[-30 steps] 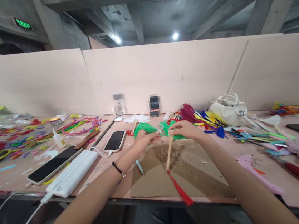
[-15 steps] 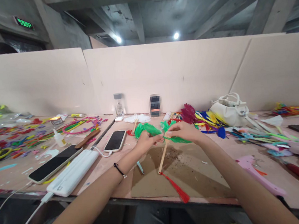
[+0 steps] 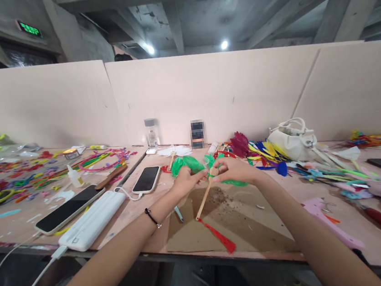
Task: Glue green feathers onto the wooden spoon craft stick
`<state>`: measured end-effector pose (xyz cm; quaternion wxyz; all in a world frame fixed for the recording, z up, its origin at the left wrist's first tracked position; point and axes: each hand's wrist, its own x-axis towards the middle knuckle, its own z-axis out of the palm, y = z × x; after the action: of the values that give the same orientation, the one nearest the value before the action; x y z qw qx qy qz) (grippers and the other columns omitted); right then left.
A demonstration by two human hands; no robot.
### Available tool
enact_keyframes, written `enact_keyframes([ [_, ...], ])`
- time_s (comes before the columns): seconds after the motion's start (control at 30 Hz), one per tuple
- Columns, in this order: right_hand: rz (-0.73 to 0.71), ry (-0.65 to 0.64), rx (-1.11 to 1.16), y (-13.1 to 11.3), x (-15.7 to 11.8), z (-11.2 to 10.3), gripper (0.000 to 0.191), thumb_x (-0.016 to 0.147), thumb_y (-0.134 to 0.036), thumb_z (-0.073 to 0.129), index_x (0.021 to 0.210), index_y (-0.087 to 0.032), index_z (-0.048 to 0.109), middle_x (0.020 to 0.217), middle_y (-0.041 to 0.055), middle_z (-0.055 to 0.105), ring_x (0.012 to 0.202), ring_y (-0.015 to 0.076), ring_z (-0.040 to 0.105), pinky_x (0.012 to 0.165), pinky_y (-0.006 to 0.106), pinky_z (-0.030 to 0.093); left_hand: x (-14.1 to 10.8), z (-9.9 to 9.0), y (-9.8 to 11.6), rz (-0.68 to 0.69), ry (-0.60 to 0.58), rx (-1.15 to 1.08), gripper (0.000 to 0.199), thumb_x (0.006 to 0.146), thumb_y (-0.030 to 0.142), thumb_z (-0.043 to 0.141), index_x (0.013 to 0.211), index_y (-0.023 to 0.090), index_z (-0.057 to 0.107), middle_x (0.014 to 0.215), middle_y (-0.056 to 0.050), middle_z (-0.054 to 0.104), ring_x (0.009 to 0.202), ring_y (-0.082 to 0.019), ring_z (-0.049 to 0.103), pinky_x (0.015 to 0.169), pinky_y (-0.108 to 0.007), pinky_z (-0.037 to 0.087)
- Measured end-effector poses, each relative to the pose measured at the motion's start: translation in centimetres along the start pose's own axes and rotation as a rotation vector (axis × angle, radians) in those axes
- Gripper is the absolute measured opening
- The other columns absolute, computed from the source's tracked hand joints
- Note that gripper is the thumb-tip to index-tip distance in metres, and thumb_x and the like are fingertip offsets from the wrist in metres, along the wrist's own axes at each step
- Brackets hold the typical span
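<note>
Above the brown cardboard sheet (image 3: 272,225) I hold what looks like a green feather fan (image 3: 186,163), its green parts spreading to both sides. Its flat wooden handle (image 3: 204,199) slants down toward me, and a red tassel (image 3: 225,241) hangs from the handle's end. My left hand (image 3: 188,181) pinches it at the left of the handle's top. My right hand (image 3: 234,171) has its fingers closed around the top of the handle, where a thin green tie shows. Both sets of fingertips nearly meet and hide part of the join.
To the left lie phones (image 3: 146,180), a white power bank (image 3: 92,220) with cables, a small glue bottle (image 3: 74,176) and a lit candle (image 3: 71,153). On the right are a pink glue gun (image 3: 330,223), coloured feathers (image 3: 270,150) and a white bag (image 3: 293,140). A clear bottle (image 3: 151,133) stands behind.
The lower end of the handle and the tassel have swung slightly left. The top of the handle now shows more clearly between my fingers. Both hands stay nearly in place.
</note>
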<state>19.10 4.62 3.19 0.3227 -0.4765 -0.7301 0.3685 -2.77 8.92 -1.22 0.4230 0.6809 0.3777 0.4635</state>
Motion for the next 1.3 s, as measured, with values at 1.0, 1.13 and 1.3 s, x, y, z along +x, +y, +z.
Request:
enact_keyframes([
  [1.0, -0.044, -0.11, 0.052, -0.64, -0.04, -0.24, 0.039, 0.069, -0.048, 0.085, 0.085, -0.02, 0.063, 0.083, 0.0009, 0.065, 0.082, 0.0233, 0.061, 0.072, 0.032, 0.042, -0.36, -0.03, 0.25, 0.059, -0.138, 0.06, 0.049, 0.075, 0.059, 0.081, 0.058, 0.017, 0.064, 0.054, 0.0, 0.06, 0.054, -0.015, 0.058, 0.056, -0.027, 0.046],
  [1.13, -0.046, -0.124, 0.06, -0.61, 0.06, -0.14, 0.042, 0.069, -0.05, 0.085, 0.086, -0.019, 0.062, 0.083, 0.0011, 0.066, 0.08, 0.0222, 0.06, 0.073, 0.032, 0.042, -0.25, 0.01, 0.24, 0.084, -0.144, 0.061, 0.049, 0.076, 0.061, 0.08, 0.062, 0.017, 0.066, 0.057, 0.0, 0.062, 0.058, -0.016, 0.06, 0.056, -0.026, 0.045],
  [1.3, -0.061, -0.111, 0.057, -0.58, 0.06, -0.04, 0.038, 0.073, -0.048, 0.082, 0.084, -0.019, 0.061, 0.082, 0.0009, 0.064, 0.078, 0.0206, 0.059, 0.071, 0.03, 0.04, -0.18, 0.07, 0.13, 0.105, -0.159, 0.063, 0.048, 0.079, 0.061, 0.078, 0.065, 0.017, 0.067, 0.06, -0.001, 0.064, 0.059, -0.016, 0.06, 0.056, -0.026, 0.045],
])
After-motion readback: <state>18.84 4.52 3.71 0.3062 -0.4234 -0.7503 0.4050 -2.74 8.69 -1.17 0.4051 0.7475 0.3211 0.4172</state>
